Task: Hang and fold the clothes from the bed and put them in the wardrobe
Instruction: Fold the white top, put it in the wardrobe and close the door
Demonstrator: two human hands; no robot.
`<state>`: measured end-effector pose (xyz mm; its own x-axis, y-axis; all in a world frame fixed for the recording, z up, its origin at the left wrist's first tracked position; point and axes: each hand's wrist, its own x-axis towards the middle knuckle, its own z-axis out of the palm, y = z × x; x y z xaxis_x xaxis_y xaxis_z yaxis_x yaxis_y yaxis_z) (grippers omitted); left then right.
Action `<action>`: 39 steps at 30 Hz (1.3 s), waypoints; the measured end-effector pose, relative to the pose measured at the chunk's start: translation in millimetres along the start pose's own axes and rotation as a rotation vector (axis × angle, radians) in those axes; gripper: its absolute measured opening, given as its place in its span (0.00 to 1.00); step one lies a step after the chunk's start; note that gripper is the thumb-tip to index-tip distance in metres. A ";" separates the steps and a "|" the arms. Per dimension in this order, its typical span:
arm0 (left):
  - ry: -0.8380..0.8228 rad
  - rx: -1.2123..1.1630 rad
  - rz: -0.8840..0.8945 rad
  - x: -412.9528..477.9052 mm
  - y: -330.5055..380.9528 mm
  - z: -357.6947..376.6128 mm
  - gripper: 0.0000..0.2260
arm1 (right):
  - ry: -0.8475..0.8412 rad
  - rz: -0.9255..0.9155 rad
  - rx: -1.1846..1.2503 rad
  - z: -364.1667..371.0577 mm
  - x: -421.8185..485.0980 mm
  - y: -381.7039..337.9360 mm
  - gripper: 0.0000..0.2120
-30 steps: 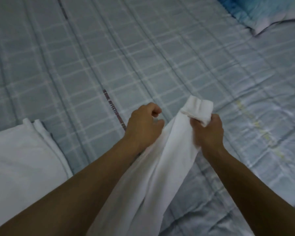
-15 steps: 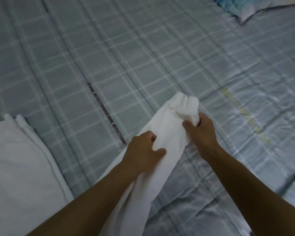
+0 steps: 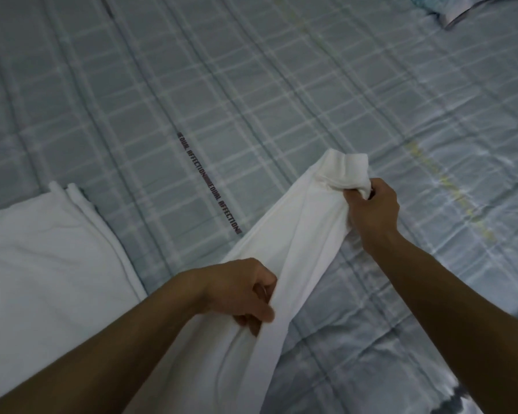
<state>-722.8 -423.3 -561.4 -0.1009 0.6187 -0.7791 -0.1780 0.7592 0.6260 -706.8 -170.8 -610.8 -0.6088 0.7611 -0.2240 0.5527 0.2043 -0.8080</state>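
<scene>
A person's two bare arms reached out over a bed (image 3: 162, 85) covered in a pale blue-green checked quilt. Between the hands stretched a long white garment (image 3: 305, 234), bunched into a narrow band. Its long axis ran diagonally, from the near side of the bed by the person's body out toward the far right corner, where a pillow (image 3: 476, 7) showed.

The right hand (image 3: 371, 210) was the farther one. Its fingers were curled tight round the gathered far end, and a thicker hem or cuff stood up above the fist. The left hand (image 3: 240, 297) was nearer the body, thumb and curled fingers pinching the garment's left edge partway along its length. The garment's lower part ran out of view, so where it ended could not be told.

Toward the bed's left side lay a second white cloth (image 3: 42, 249), flat and apparently folded, well apart from the held garment. A dark line of print (image 3: 210, 183) crossed the quilt between them.

The garment appeared to be getting straightened for folding. Laying it flat would likely depend on the right hand leading the far end out over the quilt.
</scene>
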 end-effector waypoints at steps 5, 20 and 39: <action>0.333 -0.142 -0.027 -20.3 -15.9 1.1 0.01 | -0.060 0.059 -0.042 3.6 -16.3 -1.1 0.28; 0.301 -0.263 0.110 -38.8 -53.1 35.5 0.08 | -1.003 -1.045 -0.805 8.2 -120.9 -21.2 0.09; 0.766 0.185 0.079 -26.2 -80.7 22.6 0.13 | -0.517 -0.369 -0.899 -54.2 -163.3 39.9 0.28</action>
<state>-683.6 -496.2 -590.8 -0.7643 0.4120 -0.4961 0.0167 0.7817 0.6234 -554.5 -253.5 -576.9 -0.8709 0.2540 -0.4208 0.3724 0.8997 -0.2277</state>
